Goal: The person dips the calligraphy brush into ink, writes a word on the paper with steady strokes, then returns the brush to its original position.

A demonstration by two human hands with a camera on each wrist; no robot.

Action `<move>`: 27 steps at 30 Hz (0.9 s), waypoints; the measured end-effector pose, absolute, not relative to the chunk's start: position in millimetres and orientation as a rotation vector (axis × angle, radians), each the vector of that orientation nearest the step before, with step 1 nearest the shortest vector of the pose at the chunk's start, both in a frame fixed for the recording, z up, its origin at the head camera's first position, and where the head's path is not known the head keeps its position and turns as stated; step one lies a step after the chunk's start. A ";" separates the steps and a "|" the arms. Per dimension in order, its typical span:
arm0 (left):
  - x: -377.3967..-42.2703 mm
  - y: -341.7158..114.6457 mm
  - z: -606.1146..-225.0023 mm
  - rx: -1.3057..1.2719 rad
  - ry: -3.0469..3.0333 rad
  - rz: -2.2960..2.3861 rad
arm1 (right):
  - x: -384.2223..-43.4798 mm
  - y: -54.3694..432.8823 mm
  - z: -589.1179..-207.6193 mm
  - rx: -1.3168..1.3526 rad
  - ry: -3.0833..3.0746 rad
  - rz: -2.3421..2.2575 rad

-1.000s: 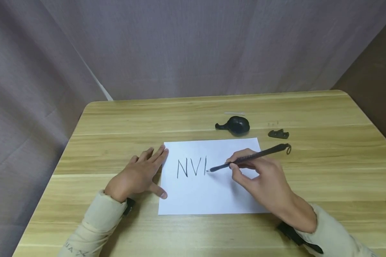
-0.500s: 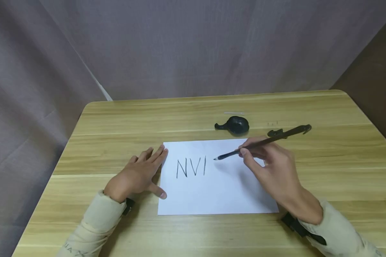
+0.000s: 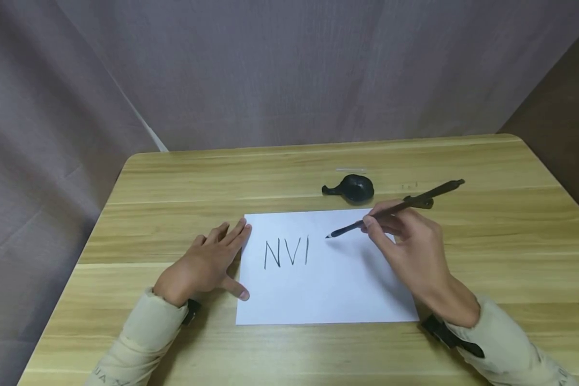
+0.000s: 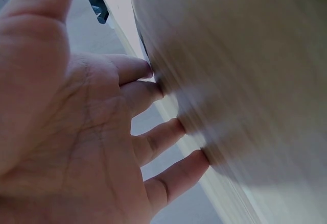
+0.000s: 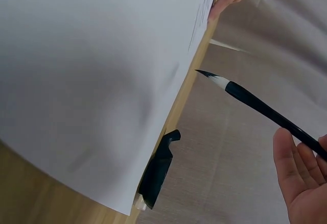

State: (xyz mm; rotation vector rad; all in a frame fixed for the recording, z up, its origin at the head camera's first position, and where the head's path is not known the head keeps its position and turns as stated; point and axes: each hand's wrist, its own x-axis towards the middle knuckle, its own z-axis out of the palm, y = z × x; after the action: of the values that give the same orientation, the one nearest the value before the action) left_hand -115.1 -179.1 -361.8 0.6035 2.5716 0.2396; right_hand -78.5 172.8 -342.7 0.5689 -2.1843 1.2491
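Head view: right hand pinches a dark brush above the paper, right of the letters NVI; whether the tip touches is hard to tell there. Right wrist view settles it: tip hangs clear of the sheet, pale bristles with a dark point; letters are just foreshortened strokes there, and the brush's rear end is cut off by the frame. Left hand spread wide, fingers and thumb at the paper's left edge; left wrist view adds its palm side, fingertips against the bench. Black dish beyond the paper, in head and right wrist views; only head clearly shows the small dark piece, partly behind the brush.
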 end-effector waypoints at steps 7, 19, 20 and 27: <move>-113.8 -180.6 -361.5 0.627 2.575 0.267 | -83.5 172.0 -347.1 0.598 -2.177 1.280; -114.2 -178.8 -360.4 0.628 2.568 0.258 | -90.2 174.4 -346.8 0.560 -2.172 1.258; -114.1 -178.5 -359.7 0.627 2.568 0.257 | -91.1 175.0 -345.2 0.555 -2.163 1.272; -114.4 -178.8 -357.7 0.606 2.569 0.252 | -105.8 183.0 -333.6 0.503 -2.094 1.294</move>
State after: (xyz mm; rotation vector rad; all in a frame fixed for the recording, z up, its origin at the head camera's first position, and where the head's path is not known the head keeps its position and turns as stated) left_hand -114.4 -178.8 -357.7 0.6060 2.5690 0.2520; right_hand -105.8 183.0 -333.6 0.5031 -2.0940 1.2941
